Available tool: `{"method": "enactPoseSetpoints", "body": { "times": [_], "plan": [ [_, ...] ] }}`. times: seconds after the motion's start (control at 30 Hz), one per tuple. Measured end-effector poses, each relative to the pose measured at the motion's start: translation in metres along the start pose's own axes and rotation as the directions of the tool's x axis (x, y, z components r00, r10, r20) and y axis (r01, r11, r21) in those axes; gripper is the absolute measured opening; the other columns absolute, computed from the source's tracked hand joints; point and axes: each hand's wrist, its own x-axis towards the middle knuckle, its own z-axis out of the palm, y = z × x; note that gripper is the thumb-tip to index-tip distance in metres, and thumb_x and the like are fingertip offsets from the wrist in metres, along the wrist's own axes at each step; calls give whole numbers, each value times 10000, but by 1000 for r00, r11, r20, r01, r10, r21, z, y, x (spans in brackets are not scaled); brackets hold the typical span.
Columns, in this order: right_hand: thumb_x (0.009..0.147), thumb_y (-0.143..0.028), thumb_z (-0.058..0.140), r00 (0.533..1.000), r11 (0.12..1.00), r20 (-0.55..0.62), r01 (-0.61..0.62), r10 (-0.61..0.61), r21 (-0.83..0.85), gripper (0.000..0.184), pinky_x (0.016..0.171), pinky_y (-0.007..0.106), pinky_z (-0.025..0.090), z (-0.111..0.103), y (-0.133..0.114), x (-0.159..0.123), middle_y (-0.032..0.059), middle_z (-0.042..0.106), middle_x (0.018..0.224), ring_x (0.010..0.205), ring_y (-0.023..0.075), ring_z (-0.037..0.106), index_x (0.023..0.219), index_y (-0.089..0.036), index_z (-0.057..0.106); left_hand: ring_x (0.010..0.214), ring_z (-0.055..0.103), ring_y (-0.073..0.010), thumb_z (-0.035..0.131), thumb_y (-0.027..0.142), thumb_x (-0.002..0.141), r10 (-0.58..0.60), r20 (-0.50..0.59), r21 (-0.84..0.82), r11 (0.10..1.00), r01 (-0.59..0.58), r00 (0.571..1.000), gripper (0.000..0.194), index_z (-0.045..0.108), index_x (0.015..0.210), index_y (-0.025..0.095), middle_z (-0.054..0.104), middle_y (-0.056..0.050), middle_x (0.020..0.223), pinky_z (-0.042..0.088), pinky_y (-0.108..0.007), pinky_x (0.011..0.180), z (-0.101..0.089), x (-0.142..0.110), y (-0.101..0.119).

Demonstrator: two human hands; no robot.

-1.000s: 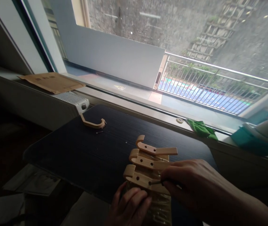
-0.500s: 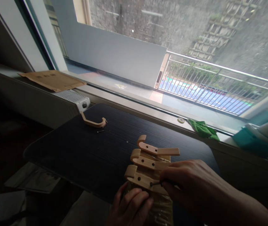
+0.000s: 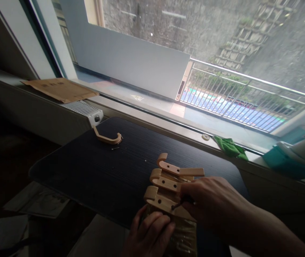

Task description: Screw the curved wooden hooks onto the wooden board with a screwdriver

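Note:
Three light wooden hooks point(image 3: 168, 180) lie stacked in a row on a wooden piece near the front edge of a black table point(image 3: 93, 171). My right hand point(image 3: 211, 203) is closed on a small dark screw point(image 3: 178, 204) whose tip sits at a hole in the nearest hook. My left hand point(image 3: 149, 233) is curled below it, with fingers pressed against a clear-wrapped pack point(image 3: 186, 239) under the hooks. A single wooden hook point(image 3: 106, 137) lies apart at the table's far left, with a small screw point(image 3: 115, 148) beside it.
A white radiator point(image 3: 84, 111) and a brown cardboard sheet point(image 3: 60, 89) sit at the left by the window sill. A green cloth point(image 3: 230, 147) and a teal and white object point(image 3: 294, 157) lie on the sill at right. Papers lie on the floor at left.
My right hand has drawn slightly up and left with the screw at the nearest hook. The view has shifted a little; the hooks have not moved.

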Motion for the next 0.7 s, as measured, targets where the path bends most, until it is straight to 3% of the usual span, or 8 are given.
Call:
{"method": "enactPoseSetpoints", "body": {
  "times": [0.17,0.3,0.4,0.5,0.57,0.63,0.7],
  "plan": [
    [790,-273,526,994,994,-23,-109,109,-16,125,507,280,206,-2,1,-6,-4,659,677,614,150,585,740,-219,627,1090,475,-193,399,180,889,-11,-26,-55,998,9,1000,313,562,1156,178,605,-38,1093,150,-432,1100,11,-5,2],
    [758,-188,533,999,996,5,-41,42,-77,79,520,274,243,-14,-13,-8,17,664,754,690,161,598,789,-198,605,1086,466,-228,443,257,844,-17,-94,-79,997,9,995,364,522,1189,170,582,-60,1112,172,-474,1066,19,-8,2],
    [767,-113,506,994,990,-27,101,-104,-100,146,555,264,284,-20,-24,-6,15,657,819,745,147,588,773,-208,617,1104,454,-247,482,251,796,-8,-19,-97,995,6,1000,434,487,1220,164,557,-74,1147,214,-477,1043,10,-6,3],
    [786,-87,490,985,978,-18,166,-170,-127,189,558,260,299,-19,-30,-1,20,648,794,700,137,575,770,-205,637,1132,440,-249,499,193,763,-20,110,-126,991,34,994,482,462,1243,160,540,-77,1188,237,-468,1036,-4,-1,5],
    [788,-84,492,979,970,7,204,-205,-129,180,572,254,316,-17,-32,2,26,646,778,694,136,573,779,-189,639,1138,436,-246,503,156,742,-30,132,-126,991,47,991,508,454,1248,162,538,-73,1196,244,-463,1033,-10,0,6],
    [805,-96,479,978,970,19,210,-209,-123,174,585,251,328,-16,-31,4,34,643,758,689,135,572,760,-171,629,1144,429,-247,507,133,719,-39,140,-128,990,57,989,543,441,1257,166,533,-71,1202,247,-464,1032,-11,0,7],
    [822,-139,477,991,985,9,137,-137,-107,161,583,248,332,-14,-28,5,41,642,744,683,137,574,746,-159,618,1154,416,-251,507,132,704,-44,150,-139,988,65,988,575,423,1272,168,524,-75,1211,234,-474,1035,-7,-2,6]
  ]
}}
